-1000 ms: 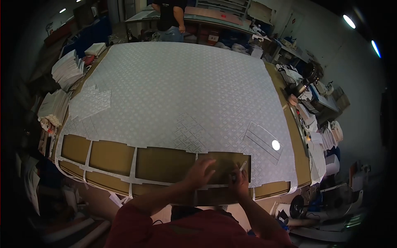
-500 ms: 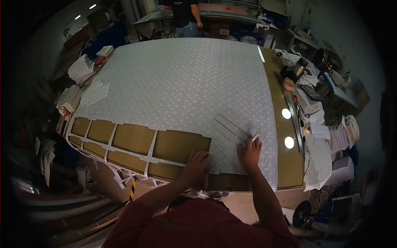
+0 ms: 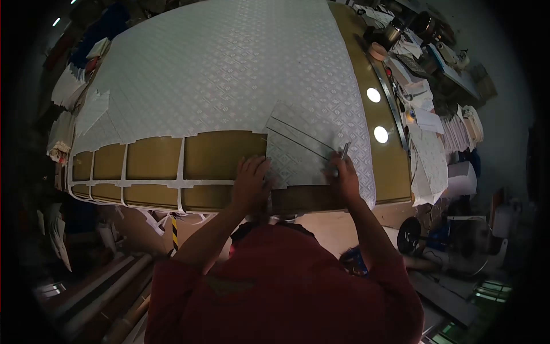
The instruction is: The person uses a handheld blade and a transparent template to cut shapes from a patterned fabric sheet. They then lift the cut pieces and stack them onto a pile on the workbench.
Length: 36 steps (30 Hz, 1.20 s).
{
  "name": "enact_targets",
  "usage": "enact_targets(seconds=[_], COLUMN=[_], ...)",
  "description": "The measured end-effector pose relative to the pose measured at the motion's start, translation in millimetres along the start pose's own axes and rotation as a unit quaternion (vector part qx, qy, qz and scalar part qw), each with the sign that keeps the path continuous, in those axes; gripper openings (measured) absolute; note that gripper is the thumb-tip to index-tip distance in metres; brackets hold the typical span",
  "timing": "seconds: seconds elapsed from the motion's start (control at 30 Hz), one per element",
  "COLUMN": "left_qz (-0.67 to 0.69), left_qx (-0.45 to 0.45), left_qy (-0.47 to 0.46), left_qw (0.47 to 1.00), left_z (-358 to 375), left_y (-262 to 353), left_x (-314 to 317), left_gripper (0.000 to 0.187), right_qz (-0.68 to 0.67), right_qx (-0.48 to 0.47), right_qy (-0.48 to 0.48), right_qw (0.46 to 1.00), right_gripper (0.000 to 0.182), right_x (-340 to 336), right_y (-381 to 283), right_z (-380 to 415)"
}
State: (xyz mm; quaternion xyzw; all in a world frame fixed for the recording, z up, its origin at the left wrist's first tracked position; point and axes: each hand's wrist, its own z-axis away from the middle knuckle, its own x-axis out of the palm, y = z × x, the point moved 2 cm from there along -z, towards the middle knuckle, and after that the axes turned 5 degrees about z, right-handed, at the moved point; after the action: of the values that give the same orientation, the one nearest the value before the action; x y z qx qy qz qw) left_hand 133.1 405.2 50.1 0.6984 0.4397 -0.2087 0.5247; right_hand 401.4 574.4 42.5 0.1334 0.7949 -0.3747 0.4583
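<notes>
Our left hand [image 3: 252,182] lies loosely spread by the patterned fabric [image 3: 229,86] | our right hand [image 3: 344,176] grasps a slim tool [image 3: 345,149]

A pale patterned fabric sheet [image 3: 229,86] lies flat, rectangular openings lining its edge from eight to six o'clock, with a clear-looking template [image 3: 299,137] bearing two dark parallel lines toward five o'clock and a slim tool [image 3: 345,150] tilted at the template's four o'clock end.
</notes>
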Motion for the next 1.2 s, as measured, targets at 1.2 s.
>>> enact_targets(seconds=[1.2], left_qz=[-0.047], left_qx=[-0.036], left_qy=[-0.046], left_qw=[0.997], left_z=[-15.9], left_y=[21.8], left_x=[26.1], left_gripper=[0.066], right_qz=[-0.042], right_qx=[-0.031], right_qy=[-0.002], right_qw=[0.999], right_gripper=[0.052], right_x=[-46.2], right_y=[57.1], right_z=[26.5])
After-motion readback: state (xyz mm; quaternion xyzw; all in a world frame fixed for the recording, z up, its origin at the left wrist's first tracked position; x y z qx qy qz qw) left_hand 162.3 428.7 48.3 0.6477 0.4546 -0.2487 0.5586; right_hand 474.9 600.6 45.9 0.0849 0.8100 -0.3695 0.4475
